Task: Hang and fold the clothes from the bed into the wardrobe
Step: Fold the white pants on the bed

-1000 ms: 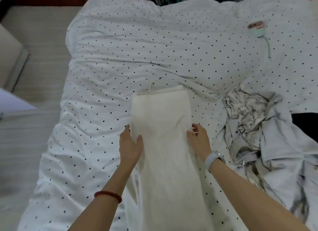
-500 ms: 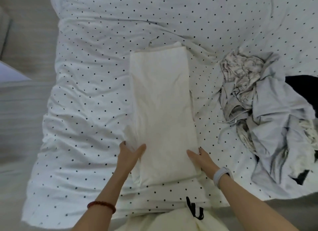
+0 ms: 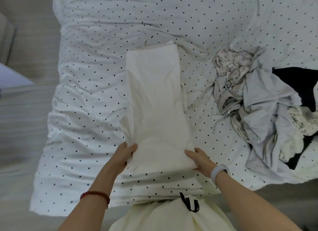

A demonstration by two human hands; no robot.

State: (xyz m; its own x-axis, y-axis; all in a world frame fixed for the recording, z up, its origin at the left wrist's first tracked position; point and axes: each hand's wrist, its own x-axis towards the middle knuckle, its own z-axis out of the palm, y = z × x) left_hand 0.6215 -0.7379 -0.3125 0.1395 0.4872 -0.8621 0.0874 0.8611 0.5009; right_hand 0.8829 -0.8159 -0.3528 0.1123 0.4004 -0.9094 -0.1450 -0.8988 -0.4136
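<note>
Long cream-white folded cloth strip [image 3: 155,108] lies lengthwise on the white black-dotted bed cover [image 3: 89,86], near end at the bed's near edge. Near-left corner is gripped by the left hand [image 3: 123,156], thumb on top, fingers apparently tucked under (underside hidden). Right hand [image 3: 200,159] is laid along the near-right edge, thumb on top, fingers seemingly slid beneath; a full pinch can't be confirmed.

Step judged: next fold, near end carried up to the far end. Both corners should be lifted level, layers kept stacked, the loose flap at the left edge squared first, crease pressed flat.

No containers in view; wardrobe not visible. Crumpled grey-and-cream garment pile [image 3: 258,101] sits well to the right, unfolded, with black fabric [image 3: 297,86] beside it
</note>
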